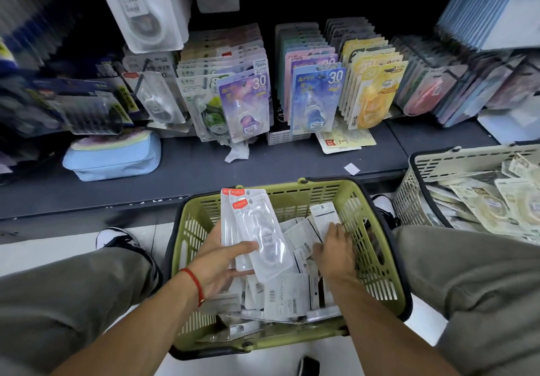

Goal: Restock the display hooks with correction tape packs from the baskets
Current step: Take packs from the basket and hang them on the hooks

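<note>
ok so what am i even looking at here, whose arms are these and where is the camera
There is one picture, from a camera worn on a person's head, looking down, so the arms are the wearer's own. No machine is involved. The person crouches over a green basket full of white packs. The left hand, with a red string at its wrist, holds a few clear correction tape packs fanned together. The right hand reaches down among the loose packs in the basket; whether it has gripped one is unclear. A beige basket of more packs stands to the right. Ahead, hooks carry rows of hanging packs over a dark shelf, where a pale blue pouch lies.
</note>
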{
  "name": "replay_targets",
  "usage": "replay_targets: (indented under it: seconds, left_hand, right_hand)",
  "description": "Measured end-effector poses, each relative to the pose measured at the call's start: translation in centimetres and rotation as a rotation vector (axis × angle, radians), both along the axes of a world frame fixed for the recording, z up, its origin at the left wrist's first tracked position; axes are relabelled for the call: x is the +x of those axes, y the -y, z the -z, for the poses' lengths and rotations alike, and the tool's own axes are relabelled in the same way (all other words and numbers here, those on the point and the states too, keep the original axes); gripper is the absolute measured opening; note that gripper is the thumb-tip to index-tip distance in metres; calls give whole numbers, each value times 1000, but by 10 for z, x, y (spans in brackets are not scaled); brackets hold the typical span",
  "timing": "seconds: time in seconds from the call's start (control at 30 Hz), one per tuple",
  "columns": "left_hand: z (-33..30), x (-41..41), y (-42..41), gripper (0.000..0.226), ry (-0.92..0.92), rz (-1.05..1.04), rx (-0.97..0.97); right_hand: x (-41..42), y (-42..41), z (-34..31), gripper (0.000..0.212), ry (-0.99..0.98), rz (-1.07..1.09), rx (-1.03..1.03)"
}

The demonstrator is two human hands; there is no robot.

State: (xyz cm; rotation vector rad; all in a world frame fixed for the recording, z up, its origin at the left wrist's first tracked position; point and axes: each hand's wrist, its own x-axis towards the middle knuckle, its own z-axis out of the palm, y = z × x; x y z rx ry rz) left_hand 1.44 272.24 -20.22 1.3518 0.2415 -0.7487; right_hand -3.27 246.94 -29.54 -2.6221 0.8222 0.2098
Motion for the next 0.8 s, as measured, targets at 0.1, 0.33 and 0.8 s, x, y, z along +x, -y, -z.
replay_targets:
  seconds: [0.1,0.33,0.8]
  left_hand:
    - [-14,4,2,66,79,2,23]
    - [-78,27,13,69,306,26,55]
    - [-207,125,-8,74,750,52,-263]
  right_hand:
    - [-7,0,-18,24,250,370,127]
    - [10,-11,-124,21,487,624,1300]
    - [122,-41,-317,24,715,-306,940]
